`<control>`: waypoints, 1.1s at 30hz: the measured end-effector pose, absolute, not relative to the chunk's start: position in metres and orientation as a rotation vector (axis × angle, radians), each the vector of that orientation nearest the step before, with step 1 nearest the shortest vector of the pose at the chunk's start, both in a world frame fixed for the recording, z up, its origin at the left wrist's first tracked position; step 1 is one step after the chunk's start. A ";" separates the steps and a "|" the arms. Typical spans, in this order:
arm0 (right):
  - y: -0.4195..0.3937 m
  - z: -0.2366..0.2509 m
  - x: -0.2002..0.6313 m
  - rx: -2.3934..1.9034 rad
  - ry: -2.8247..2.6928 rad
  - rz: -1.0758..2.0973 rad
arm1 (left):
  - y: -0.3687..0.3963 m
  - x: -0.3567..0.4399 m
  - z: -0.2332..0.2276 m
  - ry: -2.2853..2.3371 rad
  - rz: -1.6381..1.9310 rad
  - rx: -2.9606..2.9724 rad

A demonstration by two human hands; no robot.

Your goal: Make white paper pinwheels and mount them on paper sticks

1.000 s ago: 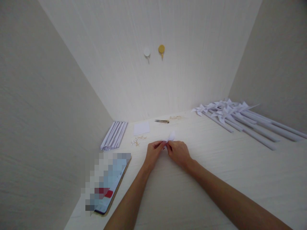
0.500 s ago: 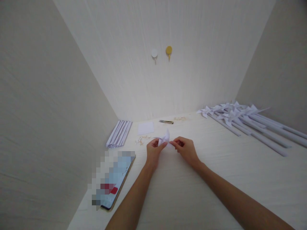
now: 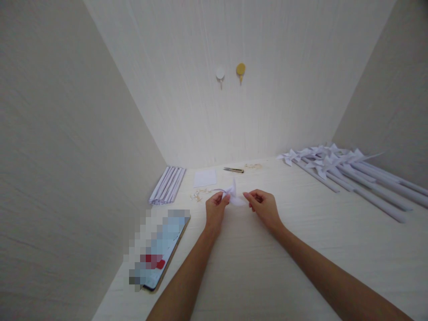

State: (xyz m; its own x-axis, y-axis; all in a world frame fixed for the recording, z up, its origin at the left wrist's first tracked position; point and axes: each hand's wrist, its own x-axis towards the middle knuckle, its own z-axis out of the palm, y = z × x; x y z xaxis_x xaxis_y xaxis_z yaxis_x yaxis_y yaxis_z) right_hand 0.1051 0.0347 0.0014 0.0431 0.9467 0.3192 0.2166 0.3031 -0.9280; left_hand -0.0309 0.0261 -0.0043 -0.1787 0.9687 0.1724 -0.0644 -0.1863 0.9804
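My left hand (image 3: 216, 210) pinches a small white folded paper pinwheel head (image 3: 232, 196) just above the pale tabletop. My right hand (image 3: 264, 207) is a short way to its right, thumb and forefinger pinched together near the paper's right tip; whether they touch the paper I cannot tell. A loose white paper square (image 3: 205, 177) lies beyond the hands. Small pale pins or sticks (image 3: 198, 195) are scattered left of the pinwheel head.
Several rolled white paper sticks (image 3: 167, 184) lie in a bundle by the left wall. Finished white pinwheels on sticks (image 3: 337, 167) are piled at the right. A utility knife (image 3: 234, 170) lies near the back wall. A phone (image 3: 157, 252) rests at the left front.
My hands have drawn apart: the right hand moved right, away from the left. The folded paper has opened out into a pinwheel shape in the left hand. The camera view shifted slightly.
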 end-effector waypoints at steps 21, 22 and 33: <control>0.037 0.000 0.104 -1.110 -1.410 0.902 | 0.023 -0.031 -0.003 1.264 1.440 1.294; 0.037 0.000 0.103 -1.090 -1.402 0.929 | 0.023 -0.030 -0.003 1.243 1.443 1.291; 0.041 0.000 0.105 -0.857 -1.362 1.252 | 0.023 -0.027 -0.004 1.005 1.378 1.216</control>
